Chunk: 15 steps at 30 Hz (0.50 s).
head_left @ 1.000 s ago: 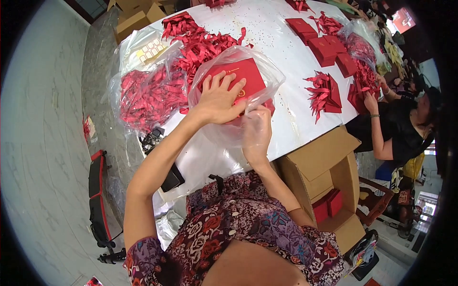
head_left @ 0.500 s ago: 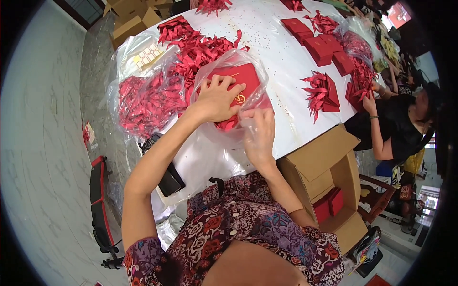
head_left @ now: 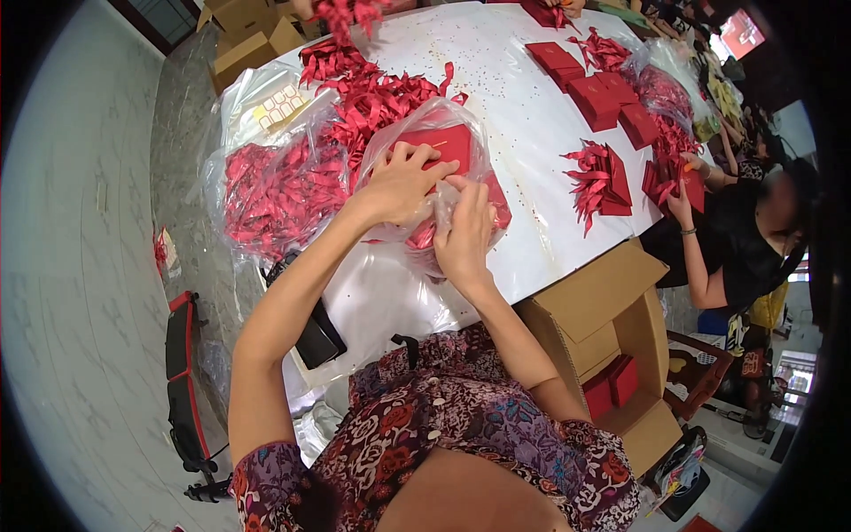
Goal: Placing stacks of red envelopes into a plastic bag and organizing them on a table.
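Observation:
A transparent plastic bag [head_left: 429,115] lies near the table's front edge, with a stack of flat red paper bags or packets [head_left: 454,142] inside it. My left hand [head_left: 403,184] rests on top of the stack, its fingers spread. At the right side of the bag, my right hand [head_left: 464,238] has its fingers bent over a bunched part of the plastic, pinching it close to my left fingertips. Both hands cover part of the red stack. More red, crumpled by folds of film, shows beneath my right hand.
Loose red ribbons [head_left: 381,102] and a bag of ribbons [head_left: 275,195] lie to the left on the white-covered table [head_left: 532,239]. Red boxes [head_left: 596,99] stand far right. An opened carton [head_left: 603,310] sits by my right arm. A co-worker's hand [head_left: 681,208] holds red pieces.
My right hand has moved left and up, drawing the plastic across the red stack toward my left hand. At the far edge, a person's hand now lifts ribbons.

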{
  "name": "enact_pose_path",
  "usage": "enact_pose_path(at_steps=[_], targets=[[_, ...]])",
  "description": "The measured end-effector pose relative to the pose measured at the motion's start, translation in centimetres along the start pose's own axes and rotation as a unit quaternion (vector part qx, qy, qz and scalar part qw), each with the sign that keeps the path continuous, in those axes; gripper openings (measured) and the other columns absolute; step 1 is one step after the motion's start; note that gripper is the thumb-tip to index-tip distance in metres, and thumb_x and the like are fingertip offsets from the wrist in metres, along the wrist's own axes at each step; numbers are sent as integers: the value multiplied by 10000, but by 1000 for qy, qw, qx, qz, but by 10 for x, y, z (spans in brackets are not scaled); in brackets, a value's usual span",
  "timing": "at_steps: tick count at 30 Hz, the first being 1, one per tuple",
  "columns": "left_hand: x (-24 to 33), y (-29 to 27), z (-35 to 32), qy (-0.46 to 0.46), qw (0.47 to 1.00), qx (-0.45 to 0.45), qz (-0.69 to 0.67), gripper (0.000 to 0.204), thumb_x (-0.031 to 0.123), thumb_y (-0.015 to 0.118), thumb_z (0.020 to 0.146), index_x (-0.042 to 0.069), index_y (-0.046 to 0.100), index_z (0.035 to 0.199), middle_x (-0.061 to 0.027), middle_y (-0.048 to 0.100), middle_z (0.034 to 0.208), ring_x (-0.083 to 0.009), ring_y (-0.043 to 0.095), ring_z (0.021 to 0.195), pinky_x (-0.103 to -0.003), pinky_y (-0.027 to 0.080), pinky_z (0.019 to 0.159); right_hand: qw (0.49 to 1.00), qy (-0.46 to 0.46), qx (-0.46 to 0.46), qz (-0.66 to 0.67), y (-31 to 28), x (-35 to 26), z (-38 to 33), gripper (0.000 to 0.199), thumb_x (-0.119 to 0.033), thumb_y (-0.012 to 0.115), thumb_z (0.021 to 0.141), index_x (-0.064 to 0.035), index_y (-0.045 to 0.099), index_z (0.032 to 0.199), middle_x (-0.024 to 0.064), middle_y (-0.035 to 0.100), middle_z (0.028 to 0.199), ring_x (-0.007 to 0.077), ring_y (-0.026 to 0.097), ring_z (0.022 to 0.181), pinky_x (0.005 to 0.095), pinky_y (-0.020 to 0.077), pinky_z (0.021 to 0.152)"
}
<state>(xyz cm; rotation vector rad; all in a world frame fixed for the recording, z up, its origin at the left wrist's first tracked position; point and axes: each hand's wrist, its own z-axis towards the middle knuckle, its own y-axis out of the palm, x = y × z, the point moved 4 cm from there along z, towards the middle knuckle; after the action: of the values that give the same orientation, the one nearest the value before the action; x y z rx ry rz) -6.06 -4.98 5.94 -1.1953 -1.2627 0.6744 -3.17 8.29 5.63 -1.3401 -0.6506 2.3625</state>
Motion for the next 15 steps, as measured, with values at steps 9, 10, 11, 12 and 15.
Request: enact_pose_path(at_steps=[9, 10, 11, 12, 15], targets=[[10, -5, -10, 35, 999, 21, 8, 677, 205, 593, 760, 186, 444, 1421, -139, 430, 1422, -365, 354, 1275, -556, 278, 1021, 990, -41, -95, -91, 4, 9, 2, 496, 70, 610, 679, 34, 493, 1159, 212, 473, 1088, 398, 578, 889, 483, 480, 716], [14, -12, -10, 24, 1000, 13, 0, 672, 183, 596, 745, 172, 457, 1403, -135, 434, 1418, -359, 358, 1273, -540, 282, 1025, 987, -51, -108, -108, 4, 6, 7, 502, 57, 604, 693, 40, 502, 1184, 217, 475, 1137, 393, 598, 878, 473, 503, 719], [16, -15, -10, 12, 1000, 6, -9, 668, 161, 600, 730, 159, 471, 1385, -131, 439, 1414, -353, 361, 1271, -524, 285, 1028, 983, -62, -121, -126, 4, 5, 9, 508, 45, 597, 708, 46, 510, 1209, 222, 476, 1186, 388, 618, 866, 463, 527, 721], [15, -13, -11, 11, 1000, 5, -8, 668, 161, 600, 730, 159, 471, 1385, -131, 439, 1414, -353, 361, 1271, -524, 285, 1028, 983, -61, -122, -124, 3, 4, 10, 508, 45, 597, 708, 46, 510, 1209, 222, 476, 1186, 388, 618, 866, 463, 527, 721], [9, -12, -16, 10, 999, 43, -26, 611, 199, 618, 753, 106, 500, 1345, -129, 491, 1366, -339, 397, 1246, -505, 309, 1017, 977, -77, -146, -136, 3, -1, 12, 526, 27, 588, 726, 55, 514, 1246, 228, 458, 1284, 376, 639, 919, 447, 543, 745]])
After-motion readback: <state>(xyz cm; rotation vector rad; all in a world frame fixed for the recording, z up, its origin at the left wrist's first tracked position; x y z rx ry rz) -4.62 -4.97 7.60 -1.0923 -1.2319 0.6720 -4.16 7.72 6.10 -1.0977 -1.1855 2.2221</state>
